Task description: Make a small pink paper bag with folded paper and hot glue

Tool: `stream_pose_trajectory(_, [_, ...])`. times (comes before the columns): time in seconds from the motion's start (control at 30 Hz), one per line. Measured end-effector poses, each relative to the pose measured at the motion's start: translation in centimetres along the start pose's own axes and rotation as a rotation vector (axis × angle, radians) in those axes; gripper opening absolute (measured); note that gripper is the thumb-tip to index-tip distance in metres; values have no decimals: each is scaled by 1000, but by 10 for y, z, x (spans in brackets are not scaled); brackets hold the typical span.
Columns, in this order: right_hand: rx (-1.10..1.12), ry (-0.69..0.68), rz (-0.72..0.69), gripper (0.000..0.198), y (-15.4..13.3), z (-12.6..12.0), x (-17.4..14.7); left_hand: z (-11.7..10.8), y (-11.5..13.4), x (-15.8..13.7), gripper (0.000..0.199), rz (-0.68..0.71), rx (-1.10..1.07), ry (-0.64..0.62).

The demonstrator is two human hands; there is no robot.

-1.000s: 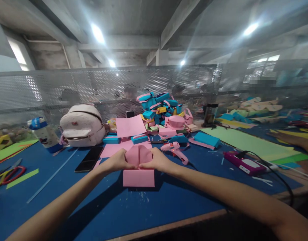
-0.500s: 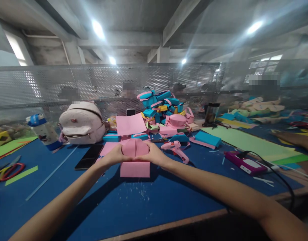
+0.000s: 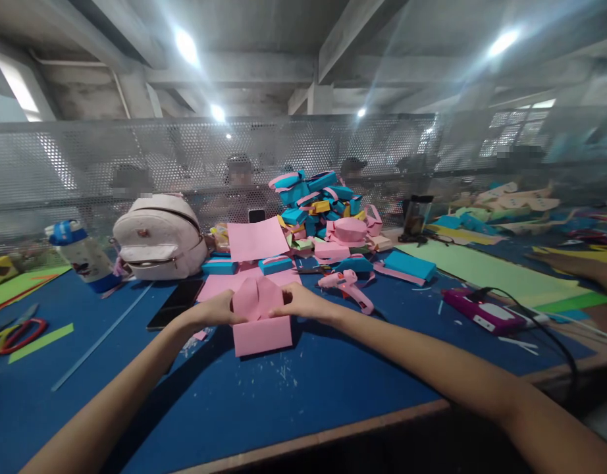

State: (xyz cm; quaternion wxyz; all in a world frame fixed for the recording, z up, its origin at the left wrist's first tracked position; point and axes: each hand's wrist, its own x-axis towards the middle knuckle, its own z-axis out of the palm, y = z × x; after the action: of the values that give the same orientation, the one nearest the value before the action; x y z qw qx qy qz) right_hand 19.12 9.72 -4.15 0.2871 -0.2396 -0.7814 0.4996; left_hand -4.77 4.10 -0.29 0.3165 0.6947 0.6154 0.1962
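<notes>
A pink paper box [image 3: 263, 336] with a rounded, creased flap [image 3: 257, 297] at its back is held low over the blue table. My left hand [image 3: 218, 308] is closed on its left side, thumb at the front and fingers hidden behind. From the right, my right hand [image 3: 301, 301] grips the other side, its thumb reaching in over the paper. Just behind lies flat pink paper [image 3: 219, 286]. A pink glue gun [image 3: 347, 288] rests to the right of my right hand, and a black phone [image 3: 175, 305] lies left of my left hand.
At the back are a white backpack [image 3: 159, 238], a bottle [image 3: 83, 258] and a pile of blue and pink paper pieces [image 3: 316, 204]. Scissors [image 3: 22, 337] lie far left. A purple power bank [image 3: 484, 311] with a cable sits right, near another person's arm [image 3: 580, 264].
The pink box has tilted, and its flap leans back with its inner side showing more. My right thumb has moved in over the paper. The view has shifted slightly.
</notes>
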Motion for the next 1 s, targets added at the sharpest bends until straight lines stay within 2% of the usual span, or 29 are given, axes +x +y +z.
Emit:
stream_pose_trajectory(0.17, [-4,-49,17,25,3,-4,0,0,1,-3,32,-51,-41,-74])
stream_pose_trajectory(0.33, [48,34,34,16,7,-3,0,4,7,-3,31,18,-235,-80])
stream_pose_trajectory(0.43, [128,149,63,15,12,2,0,7,9,3,43,104,-394,6])
stream_pose_trajectory(0.57, [268,243,134,21,21,13,-3,17,7,10,62,209,-489,213])
stream_pose_trajectory(0.73, [444,285,108,22,18,25,-10,41,3,11,83,302,-383,429])
stream_pose_trajectory(0.9, [538,314,22,31,12,28,-12,58,3,9,116,403,-186,497])
stream_pose_trajectory(1.0, [542,308,3,38,12,29,-11,60,3,9,122,445,-103,501])
